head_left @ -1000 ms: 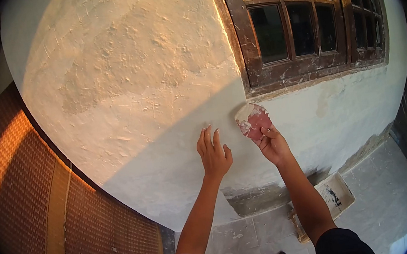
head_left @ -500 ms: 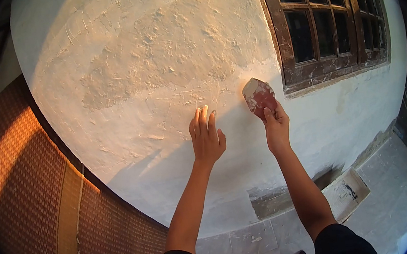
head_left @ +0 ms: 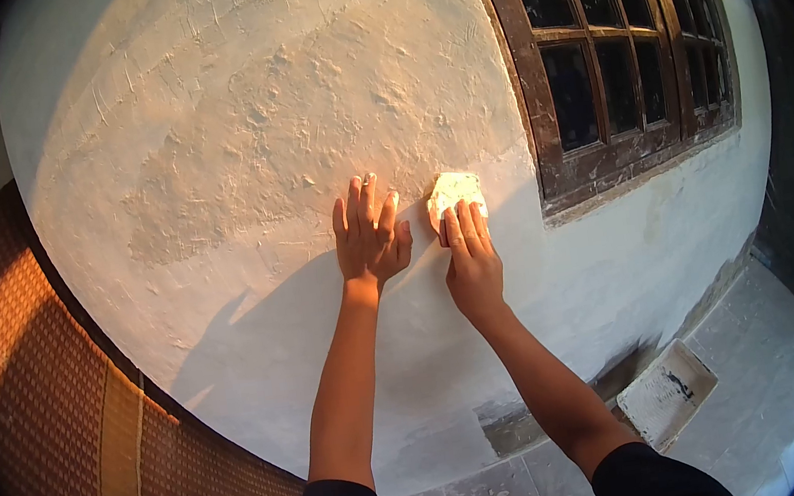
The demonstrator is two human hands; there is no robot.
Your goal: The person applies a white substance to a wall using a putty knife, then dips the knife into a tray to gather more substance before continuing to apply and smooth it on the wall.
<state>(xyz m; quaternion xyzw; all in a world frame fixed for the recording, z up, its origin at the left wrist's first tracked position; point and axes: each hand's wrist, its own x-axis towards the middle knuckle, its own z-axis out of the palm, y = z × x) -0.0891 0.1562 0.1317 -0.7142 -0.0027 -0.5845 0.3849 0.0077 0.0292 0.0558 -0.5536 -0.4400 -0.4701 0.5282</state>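
My right hand [head_left: 473,264] presses a flat reddish-brown pad [head_left: 455,188], caked with pale plaster, against the white wall [head_left: 577,276]. The fingers of that hand lie over the pad's lower part, and its upper part is bright in the sunlight. To the left, my left hand [head_left: 371,236] is open, fingers spread and pointing up, right at the wall surface. Above both hands is a rough, bumpy patch of plaster [head_left: 294,113]. A shadow edge crosses the wall around my hands.
A brown wooden window frame [head_left: 560,175] with dark panes stands at the upper right. A white, stained tray [head_left: 668,393] rests on the grey floor [head_left: 755,383] at the lower right. Woven brown matting [head_left: 41,387] borders the wall on the left.
My right hand has moved left and brought the pad onto the wall, fingers now over it. My left hand has shifted slightly left and up, fingers wider apart. The view has shifted a little.
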